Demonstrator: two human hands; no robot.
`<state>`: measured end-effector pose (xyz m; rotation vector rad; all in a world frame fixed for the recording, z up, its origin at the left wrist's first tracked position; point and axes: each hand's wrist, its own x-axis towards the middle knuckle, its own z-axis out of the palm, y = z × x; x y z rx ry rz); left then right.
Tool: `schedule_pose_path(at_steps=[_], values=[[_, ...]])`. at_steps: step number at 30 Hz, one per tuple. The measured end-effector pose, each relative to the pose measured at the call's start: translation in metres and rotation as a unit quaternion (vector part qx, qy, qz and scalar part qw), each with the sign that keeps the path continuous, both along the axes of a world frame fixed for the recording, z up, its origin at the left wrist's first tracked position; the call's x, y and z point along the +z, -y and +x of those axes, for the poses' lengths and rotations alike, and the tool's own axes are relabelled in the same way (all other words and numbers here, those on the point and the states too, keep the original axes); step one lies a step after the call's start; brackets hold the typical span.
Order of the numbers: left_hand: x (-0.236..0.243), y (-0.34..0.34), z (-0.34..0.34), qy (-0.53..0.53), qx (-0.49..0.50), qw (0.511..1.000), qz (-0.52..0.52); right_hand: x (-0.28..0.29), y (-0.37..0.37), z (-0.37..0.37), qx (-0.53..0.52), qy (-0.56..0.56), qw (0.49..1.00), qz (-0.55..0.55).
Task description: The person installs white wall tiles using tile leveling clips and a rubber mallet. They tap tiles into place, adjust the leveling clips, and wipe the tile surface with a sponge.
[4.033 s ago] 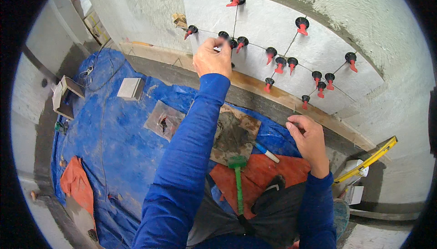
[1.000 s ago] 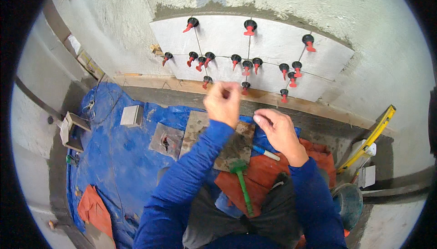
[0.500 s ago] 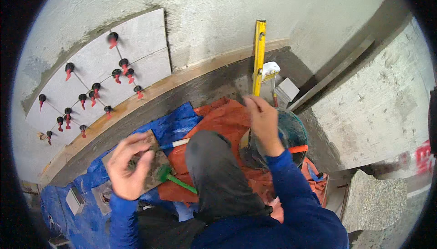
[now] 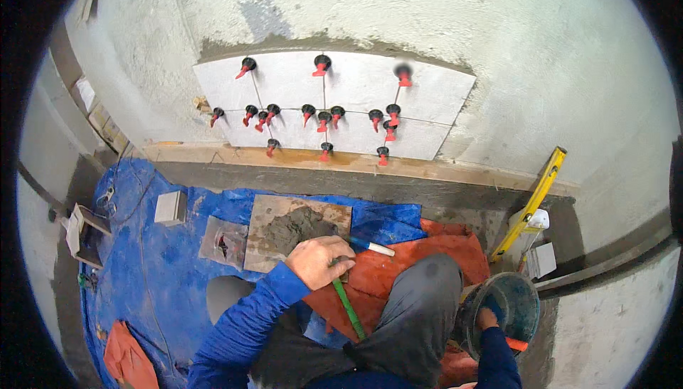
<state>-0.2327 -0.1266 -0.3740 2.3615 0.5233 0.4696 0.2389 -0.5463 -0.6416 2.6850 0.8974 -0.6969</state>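
Note:
My left hand [image 4: 320, 262] is over the lower right corner of a board [image 4: 334, 209] that bears a heap of grey mortar [image 4: 295, 227]. Its fingers are curled with the thumb against them; what they hold, if anything, is hidden. From beneath this hand runs a green handle [image 4: 347, 308], its other end covered. My right hand [image 4: 487, 318] reaches down into a dark bucket [image 4: 525, 296], its fingers out of sight. Beside the board lies a blue and white handled thing [image 4: 371, 246].
White tiles [image 4: 284, 79] with black and red levelling clips [image 4: 324, 120] are on the wall above a wooden batten [image 4: 455, 168]. A yellow spirit level [image 4: 530, 204] leans at the right. Blue sheeting [image 4: 171, 261] and orange sheeting [image 4: 388, 271] cover the floor. A tile stack [image 4: 171, 207] stands left.
The view has swung left. My right hand has gone from above the bucket down into it. My left hand, raised with fingers apart before, is now lower, curled over the board's corner.

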Motion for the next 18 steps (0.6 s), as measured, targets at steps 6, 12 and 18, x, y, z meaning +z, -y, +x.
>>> schedule_pose_path(at_steps=[6, 12, 18], values=[[-0.005, 0.006, -0.019, -0.101, -0.007, 0.993, 0.053, 0.031, 0.012, 0.013, -0.003, 0.03, 0.973, 0.227], [0.014, 0.009, -0.037, -0.104, -0.03, 0.994, 0.03, 0.073, 0.035, -0.021, 0.148, 0.081, 0.983, -0.07], [0.018, 0.002, -0.041, -0.058, -0.004, 0.996, 0.062, 0.225, -0.081, -0.038, -0.064, 0.235, 0.887, 0.393]])
